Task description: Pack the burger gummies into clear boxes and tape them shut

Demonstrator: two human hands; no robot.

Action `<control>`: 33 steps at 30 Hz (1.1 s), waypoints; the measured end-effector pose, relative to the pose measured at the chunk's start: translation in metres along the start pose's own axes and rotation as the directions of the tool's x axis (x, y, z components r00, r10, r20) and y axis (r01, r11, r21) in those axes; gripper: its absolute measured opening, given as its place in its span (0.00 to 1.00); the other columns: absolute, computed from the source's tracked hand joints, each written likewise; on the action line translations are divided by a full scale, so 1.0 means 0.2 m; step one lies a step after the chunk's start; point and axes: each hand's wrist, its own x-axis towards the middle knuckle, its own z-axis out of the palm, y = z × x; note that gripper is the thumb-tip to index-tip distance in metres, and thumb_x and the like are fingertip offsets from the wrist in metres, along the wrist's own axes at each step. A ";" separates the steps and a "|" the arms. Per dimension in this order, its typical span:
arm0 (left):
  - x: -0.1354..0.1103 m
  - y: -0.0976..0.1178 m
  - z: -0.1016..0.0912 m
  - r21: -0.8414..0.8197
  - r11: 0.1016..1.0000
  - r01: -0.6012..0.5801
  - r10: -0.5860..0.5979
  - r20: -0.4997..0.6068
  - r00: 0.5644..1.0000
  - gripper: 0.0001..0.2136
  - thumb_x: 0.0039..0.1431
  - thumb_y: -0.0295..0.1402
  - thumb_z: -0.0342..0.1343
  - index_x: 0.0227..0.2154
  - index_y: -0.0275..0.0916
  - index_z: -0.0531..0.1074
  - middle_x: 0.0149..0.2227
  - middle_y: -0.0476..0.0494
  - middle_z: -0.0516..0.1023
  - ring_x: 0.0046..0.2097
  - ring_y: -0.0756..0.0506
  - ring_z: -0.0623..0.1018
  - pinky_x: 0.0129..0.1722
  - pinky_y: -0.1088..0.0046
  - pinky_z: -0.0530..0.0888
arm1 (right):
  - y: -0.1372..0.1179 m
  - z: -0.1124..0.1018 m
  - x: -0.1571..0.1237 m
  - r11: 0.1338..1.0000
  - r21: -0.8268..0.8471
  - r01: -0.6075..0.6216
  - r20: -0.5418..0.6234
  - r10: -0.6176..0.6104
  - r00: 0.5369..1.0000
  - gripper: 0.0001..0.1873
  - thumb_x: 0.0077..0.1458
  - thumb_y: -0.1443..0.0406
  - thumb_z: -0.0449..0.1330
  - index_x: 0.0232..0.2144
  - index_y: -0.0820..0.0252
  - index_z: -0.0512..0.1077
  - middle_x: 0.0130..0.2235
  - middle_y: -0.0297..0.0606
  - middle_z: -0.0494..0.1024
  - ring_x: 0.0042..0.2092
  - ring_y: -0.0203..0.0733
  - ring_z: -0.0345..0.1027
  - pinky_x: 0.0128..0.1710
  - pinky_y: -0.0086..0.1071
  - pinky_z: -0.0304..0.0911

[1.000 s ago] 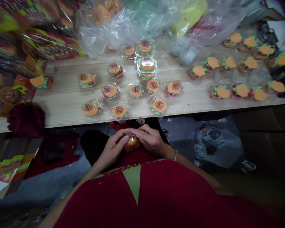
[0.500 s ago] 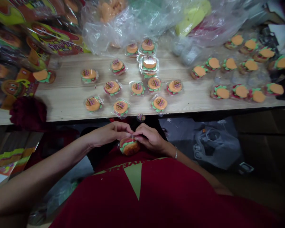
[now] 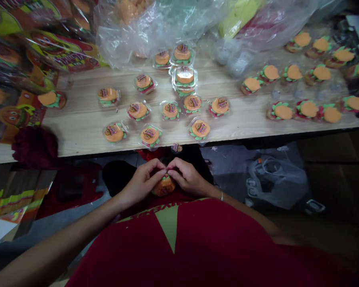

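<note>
The person's left hand [image 3: 143,181] and right hand [image 3: 187,177] meet over the lap, just in front of the table [image 3: 80,129] edge. Between them is a small burger [image 3: 165,185], close to the red shirt [image 3: 122,255] and below the level of the tabletop. Both hands hold it with a narrow pinch: the 2 thumbs rest at its upper edge, and the index fingers curl in from the far side so that the fingertips nearly meet. The fingertips are small and dim here, so I cannot tell exactly what lies between each thumb and finger. A thin bracelet [image 3: 221,194] circles the right wrist.

On the table ahead, labelled burgers [image 3: 170,109] in clear boxes lie scattered, with 1 shiny box [image 3: 184,75] on top of another near the middle. To the right stand burgers without labels [image 3: 306,109] in rows, 4 of them in the front row. Behind lies a big clear bag [image 3: 131,42] with orange pieces inside, and near it a yellow bundle [image 3: 237,18] under plastic. At the left, a single burger [image 3: 49,99] sits beside a printed card [image 3: 18,113], and a dark red cloth [image 3: 34,147] droops over the table edge.
</note>
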 end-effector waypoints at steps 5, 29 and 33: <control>-0.04 -0.04 0.07 0.021 1.000 0.021 -0.019 -0.099 0.995 0.10 0.61 0.39 0.51 0.30 0.37 0.68 0.29 0.49 0.70 0.32 0.49 0.69 0.32 0.75 0.66 | 0.03 0.06 -0.03 1.000 -0.027 0.005 0.017 -0.005 1.000 0.04 0.59 0.66 0.51 0.33 0.60 0.64 0.32 0.37 0.69 0.33 0.37 0.62 0.34 0.30 0.60; -0.04 0.08 -0.15 0.398 0.914 -0.076 -0.021 0.234 0.972 0.10 0.62 0.37 0.50 0.30 0.36 0.70 0.26 0.50 0.70 0.28 0.51 0.67 0.28 0.76 0.64 | -0.01 0.11 0.01 0.993 -0.090 0.077 0.160 -0.062 0.985 0.06 0.61 0.66 0.50 0.30 0.59 0.61 0.31 0.36 0.66 0.32 0.37 0.57 0.33 0.31 0.56; -0.04 0.06 -0.14 0.406 0.909 -0.095 0.015 0.196 0.980 0.10 0.62 0.37 0.50 0.29 0.36 0.69 0.26 0.49 0.69 0.28 0.51 0.68 0.28 0.76 0.64 | -0.01 0.11 0.00 0.993 -0.096 0.065 0.144 -0.051 0.988 0.07 0.61 0.65 0.49 0.30 0.58 0.59 0.31 0.36 0.65 0.30 0.36 0.56 0.31 0.31 0.55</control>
